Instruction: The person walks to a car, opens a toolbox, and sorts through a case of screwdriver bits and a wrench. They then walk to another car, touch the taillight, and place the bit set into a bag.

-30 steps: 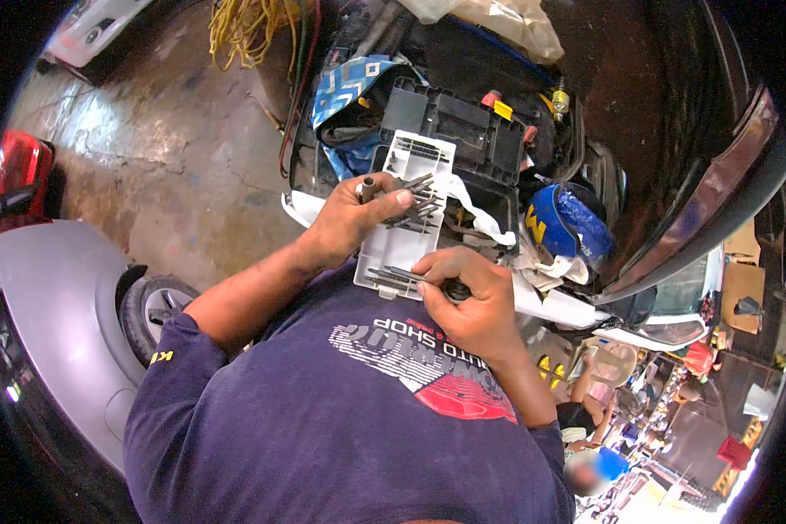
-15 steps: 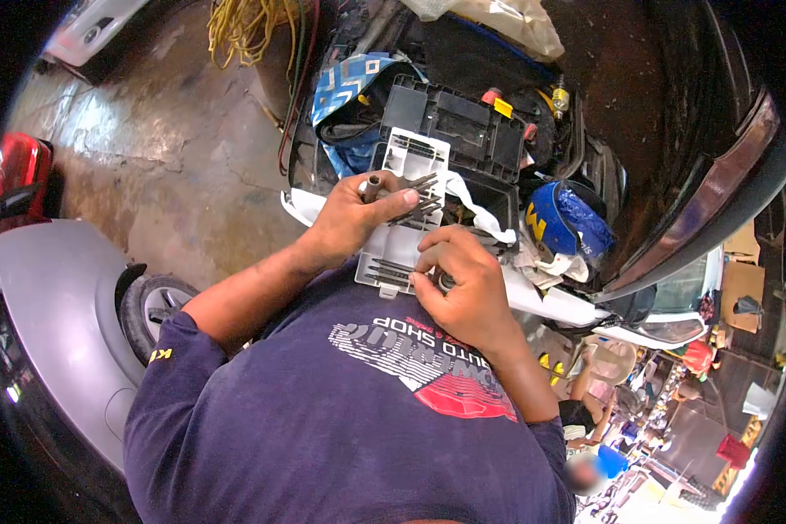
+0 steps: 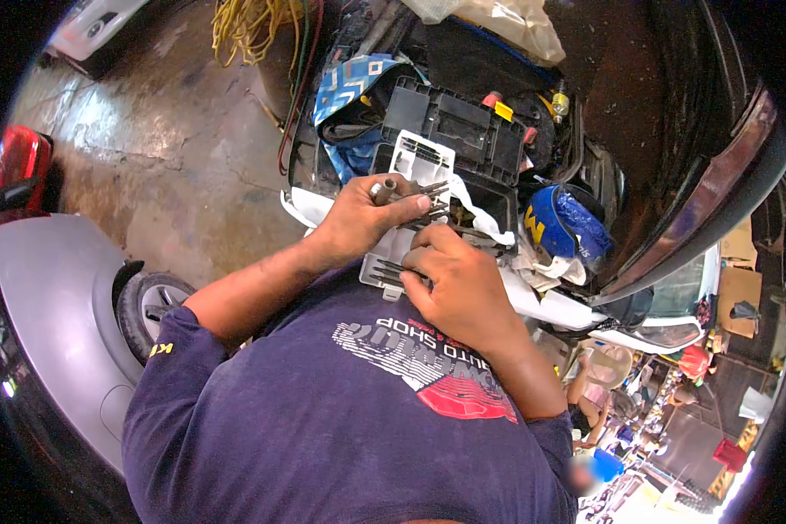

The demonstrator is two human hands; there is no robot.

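Note:
My left hand (image 3: 367, 218) is closed around several dark bits (image 3: 431, 188) and a metal socket (image 3: 382, 191), with the thumb pressed over the bits. An open white plastic case (image 3: 424, 153) lies under both hands, with dark bits in its far part and more long bits (image 3: 387, 272) in its near part. My right hand (image 3: 454, 279) is over the near part of the case, its fingers curled at the case and the bits. Whatever its fingertips hold, if anything, is hidden.
Beyond the case is a black toolbox (image 3: 454, 122). A blue bag (image 3: 567, 223) lies to the right, near a white bumper edge (image 3: 541, 301). Yellow rope (image 3: 253, 31) hangs at the top. A grey car (image 3: 61, 306) stands left. Another person (image 3: 589, 410) is at lower right.
My right hand has moved slightly up and left, and its fingers now reach closer to my left hand and the case. Where the socket showed alone, two round metal ends now show in my left hand.

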